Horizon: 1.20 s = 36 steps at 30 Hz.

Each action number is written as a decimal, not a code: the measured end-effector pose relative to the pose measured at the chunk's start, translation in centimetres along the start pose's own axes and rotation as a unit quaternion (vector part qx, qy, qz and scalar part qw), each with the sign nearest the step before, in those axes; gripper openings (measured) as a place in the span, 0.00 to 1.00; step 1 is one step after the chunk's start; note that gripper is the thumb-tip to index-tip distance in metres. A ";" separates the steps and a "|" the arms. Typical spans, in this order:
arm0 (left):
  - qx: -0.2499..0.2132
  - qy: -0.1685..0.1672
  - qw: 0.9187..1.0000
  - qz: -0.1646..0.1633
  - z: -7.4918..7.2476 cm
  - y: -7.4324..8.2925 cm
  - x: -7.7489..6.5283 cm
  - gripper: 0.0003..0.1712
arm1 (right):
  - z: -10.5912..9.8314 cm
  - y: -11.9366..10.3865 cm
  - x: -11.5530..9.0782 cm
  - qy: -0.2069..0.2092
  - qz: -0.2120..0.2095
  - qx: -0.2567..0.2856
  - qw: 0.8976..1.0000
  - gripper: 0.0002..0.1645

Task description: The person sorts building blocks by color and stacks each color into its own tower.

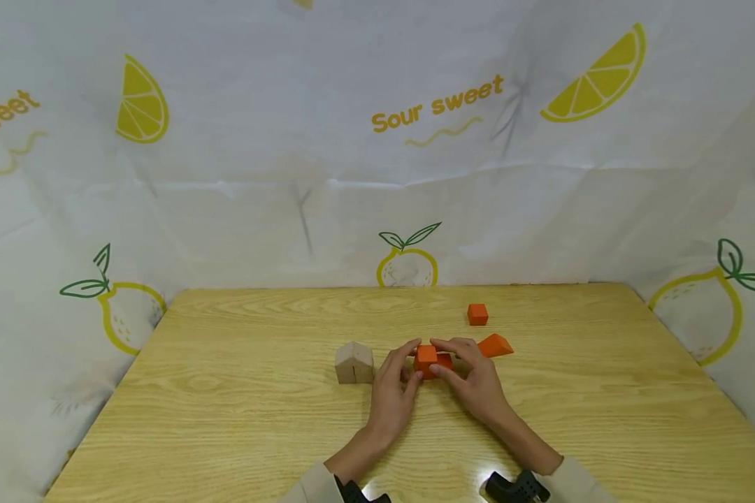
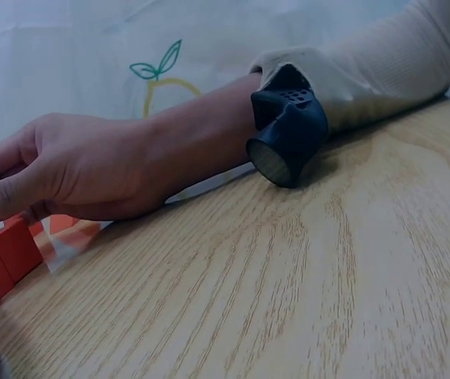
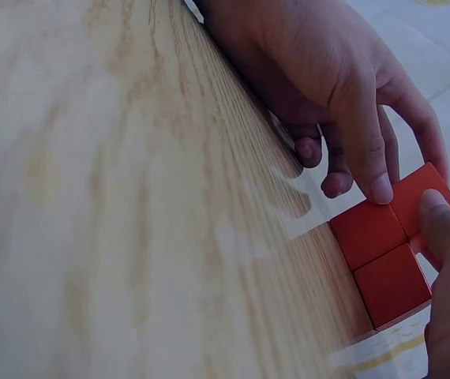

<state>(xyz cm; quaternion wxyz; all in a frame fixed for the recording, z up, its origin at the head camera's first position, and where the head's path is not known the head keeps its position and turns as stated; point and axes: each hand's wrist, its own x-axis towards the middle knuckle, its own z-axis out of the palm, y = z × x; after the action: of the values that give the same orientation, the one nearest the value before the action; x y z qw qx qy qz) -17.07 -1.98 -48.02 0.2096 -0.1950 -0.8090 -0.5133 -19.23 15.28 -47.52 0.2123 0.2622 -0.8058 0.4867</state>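
Observation:
Three red cubes stand together between the hands: two side by side on the table, and an upper cube [image 1: 426, 353] over the left one. In the right wrist view the lower left cube [image 3: 367, 234] and lower right cube [image 3: 392, 286] sit flush together. My left hand [image 1: 393, 397] has its thumb at the seam of the left cubes and its index finger behind them. My right hand [image 1: 478, 385] pinches the upper cube between thumb and index finger. The right thumb [image 3: 438, 213] lies on that cube's face.
Left of the hands stands a plain wooden block shape [image 1: 354, 363] with a pitched top. An orange-red triangular block [image 1: 495, 346] lies just beyond the right hand, and another red cube [image 1: 477, 314] sits farther back. A printed cloth [image 1: 277, 140] borders the wooden table [image 1: 226, 412].

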 end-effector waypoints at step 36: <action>-0.012 0.005 1.000 0.014 0.1 0.1 0.1 0.29 | -1.4 -0.3 1.0 0.136 0.016 -0.009 0.991 0.19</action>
<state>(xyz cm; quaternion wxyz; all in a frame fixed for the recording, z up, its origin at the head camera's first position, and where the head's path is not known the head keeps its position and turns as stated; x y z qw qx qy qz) -17.13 -1.89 -47.95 0.2182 -0.2062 -0.7989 -0.5211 -19.71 16.15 -46.07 0.3148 0.1789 -0.7779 0.5136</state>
